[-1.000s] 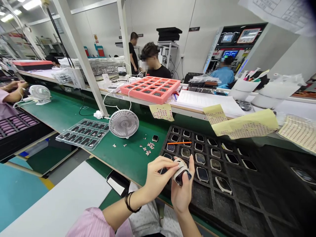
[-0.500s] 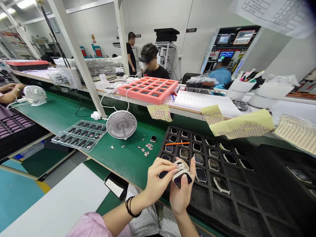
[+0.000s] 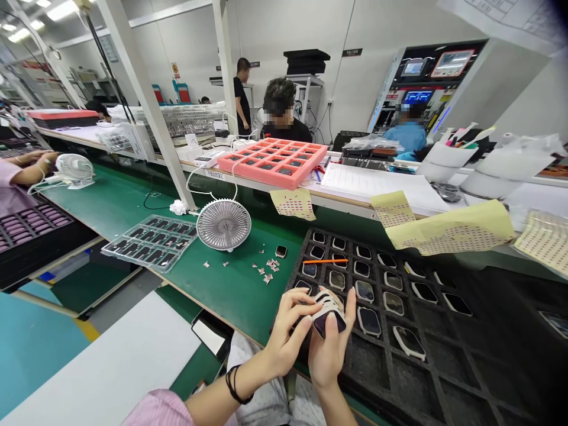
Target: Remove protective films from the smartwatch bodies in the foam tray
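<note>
My right hand is closed around a small stack of smartwatches, pale frames with dark screens, thumb across the nearest screen. My left hand is beside it, thumb and fingers apart, with fingertips at the stack's left side; whether they press on it I cannot tell. Under and beyond both hands lies a black foam tray with square pockets, several holding watches such as the pale-framed one. An orange stick rests across the tray's far left part.
On the green bench are a small fan, a clear blister tray of black parts, scattered small pieces and a lone watch. A pink foam tray sits on the shelf, with yellow label sheets hanging below. Other people work nearby.
My left thumb and fingers have spread apart from their pinch at the stack's edge. My right hand still holds the watches. The view has shifted slightly left.
</note>
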Tool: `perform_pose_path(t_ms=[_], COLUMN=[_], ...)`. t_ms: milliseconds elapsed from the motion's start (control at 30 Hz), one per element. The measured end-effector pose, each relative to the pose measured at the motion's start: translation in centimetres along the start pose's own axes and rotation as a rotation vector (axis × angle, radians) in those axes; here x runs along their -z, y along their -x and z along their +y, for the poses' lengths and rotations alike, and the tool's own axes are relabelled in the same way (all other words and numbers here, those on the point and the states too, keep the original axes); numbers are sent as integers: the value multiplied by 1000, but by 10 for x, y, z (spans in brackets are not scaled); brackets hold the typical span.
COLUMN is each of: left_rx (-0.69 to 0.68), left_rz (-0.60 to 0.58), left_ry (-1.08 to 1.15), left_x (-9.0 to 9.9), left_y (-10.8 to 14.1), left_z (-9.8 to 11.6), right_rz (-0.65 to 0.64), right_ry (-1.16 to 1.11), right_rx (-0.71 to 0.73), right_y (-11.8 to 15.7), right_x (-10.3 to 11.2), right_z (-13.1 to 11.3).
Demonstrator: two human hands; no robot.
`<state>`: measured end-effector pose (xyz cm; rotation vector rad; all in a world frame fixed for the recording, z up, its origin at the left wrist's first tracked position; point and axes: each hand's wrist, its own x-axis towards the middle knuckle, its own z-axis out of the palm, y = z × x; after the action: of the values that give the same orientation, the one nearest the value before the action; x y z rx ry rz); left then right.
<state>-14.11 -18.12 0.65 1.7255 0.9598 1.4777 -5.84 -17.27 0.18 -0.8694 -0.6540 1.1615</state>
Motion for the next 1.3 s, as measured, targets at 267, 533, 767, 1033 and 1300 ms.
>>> perform_pose_path(t_ms=[267,533,767,1033,1300], left_rx=[311,446,473,237,374], left_rz=[145,-26,-43,-112,20], left_ry=[-547,-832,-672,-16,205], left_x=[58,75,71,39,16], left_y=[-50,-71,-83,-67,-58], left_z=[-63,-120,-83,40,46], right_rz=[-27,-42,-80,-56,-53], right_ry=[-37,-48,-126,-143,-23], right_rx=[29,-69,-100,-58,-8], right_y=[-9,-9,-13,-9,-2], right_x=[-2,0,3,-1,1], right_z=[-10,-18,-18,-18,-20])
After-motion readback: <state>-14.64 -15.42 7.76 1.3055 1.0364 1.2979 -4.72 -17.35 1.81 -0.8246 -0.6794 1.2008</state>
